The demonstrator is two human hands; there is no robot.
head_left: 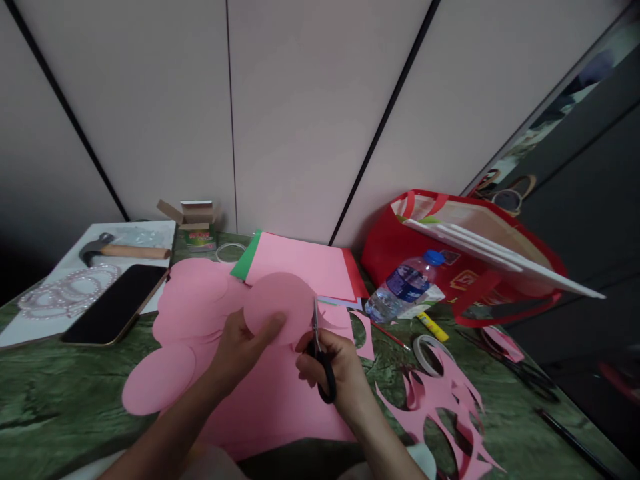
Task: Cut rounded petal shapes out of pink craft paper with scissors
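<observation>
My left hand [250, 341] pinches a round pink paper disc [280, 300], thumb on top near its lower edge. My right hand [330, 360] grips a pair of scissors [325, 377] by the black handles, with the blades pointing up along the disc's right edge. Whether the blades are apart is too small to tell. Beneath both hands lies a large pink paper sheet [270, 413]. Cut pink paper circles [160, 379] overlap to the left of my left hand, and more pink rounded pieces [195, 290] lie behind them.
Pink paper scraps [445, 390], a tape roll [425, 353] and a yellow tube [433, 327] lie at right. A water bottle [403, 287] leans by a red bag [385, 233]. Coloured sheets [305, 263] lie behind; a phone [117, 303], hammer [133, 251] and small box [199, 233] are at left.
</observation>
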